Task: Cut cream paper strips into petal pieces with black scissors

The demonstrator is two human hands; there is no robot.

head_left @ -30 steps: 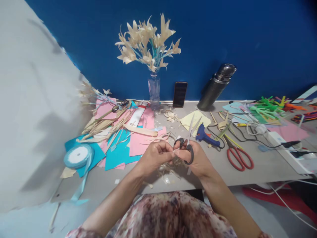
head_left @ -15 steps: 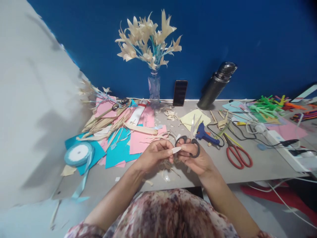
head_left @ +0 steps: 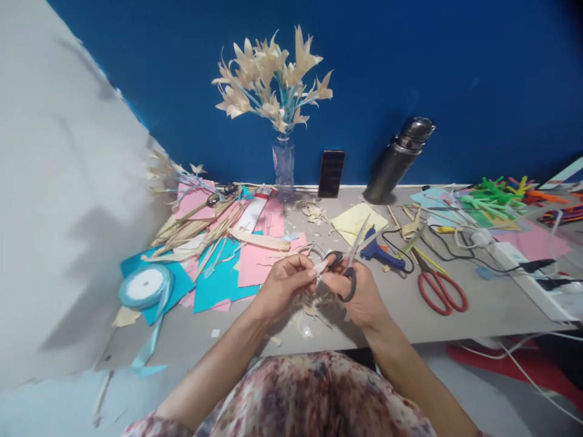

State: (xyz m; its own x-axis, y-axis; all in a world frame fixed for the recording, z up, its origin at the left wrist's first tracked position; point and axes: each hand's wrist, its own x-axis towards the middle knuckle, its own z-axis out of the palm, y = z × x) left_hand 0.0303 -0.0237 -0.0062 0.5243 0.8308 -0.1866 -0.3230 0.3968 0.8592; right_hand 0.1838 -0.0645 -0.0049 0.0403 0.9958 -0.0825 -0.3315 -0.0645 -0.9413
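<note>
My left hand (head_left: 288,284) is closed, thumb and fingers pinching a small pale petal-shaped piece of dried husk (head_left: 320,266). Close beside it on the right, my right hand (head_left: 359,294) is closed around black-handled scissors (head_left: 354,247). Their blades point up and away from me, slightly apart. My right thumb is near the petal piece; whether it touches is hard to make out. Under both hands lie pale husk scraps (head_left: 314,303) on the grey table. Just beyond the scissors rest a blue glue gun (head_left: 382,254) and a yellow paper sheet (head_left: 357,220).
Left are a ribbon roll (head_left: 146,285), blue paper (head_left: 214,282), pink paper (head_left: 252,264) and husk strips. Husk flowers (head_left: 273,79) stand in a clear bottle (head_left: 284,170), near a phone (head_left: 331,173) and flask (head_left: 398,161). Right are red-handled scissors (head_left: 441,291), cables and a power strip (head_left: 528,276).
The scissors have turned in my right hand, and that hand has shifted slightly. The petal piece now tilts more upward between my fingers.
</note>
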